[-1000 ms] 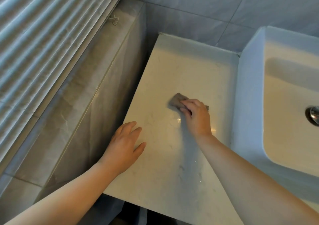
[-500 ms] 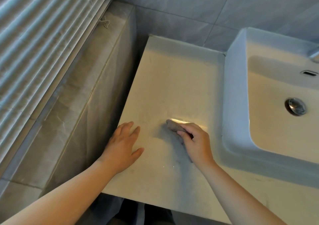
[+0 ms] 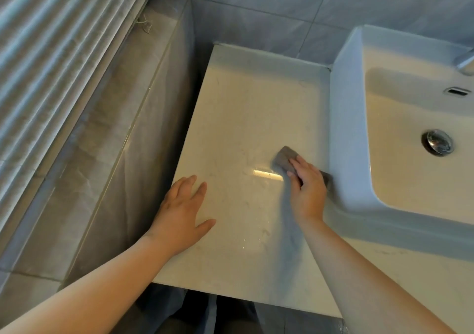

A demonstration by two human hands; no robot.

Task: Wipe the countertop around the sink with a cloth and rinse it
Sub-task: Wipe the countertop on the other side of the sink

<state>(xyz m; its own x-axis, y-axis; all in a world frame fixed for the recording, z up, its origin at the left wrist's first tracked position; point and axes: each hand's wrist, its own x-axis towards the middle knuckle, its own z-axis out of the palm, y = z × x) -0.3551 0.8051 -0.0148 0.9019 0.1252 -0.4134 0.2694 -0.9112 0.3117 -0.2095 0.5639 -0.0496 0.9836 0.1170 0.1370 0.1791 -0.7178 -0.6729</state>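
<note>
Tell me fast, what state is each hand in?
Left hand: open, flat on the countertop, holding nothing.
Right hand: closed, fingers curled on the grey cloth beside the sink.

Grey cloth (image 3: 283,157) lies flat on pale countertop (image 3: 243,118), just beside white sink (image 3: 343,118).
</note>
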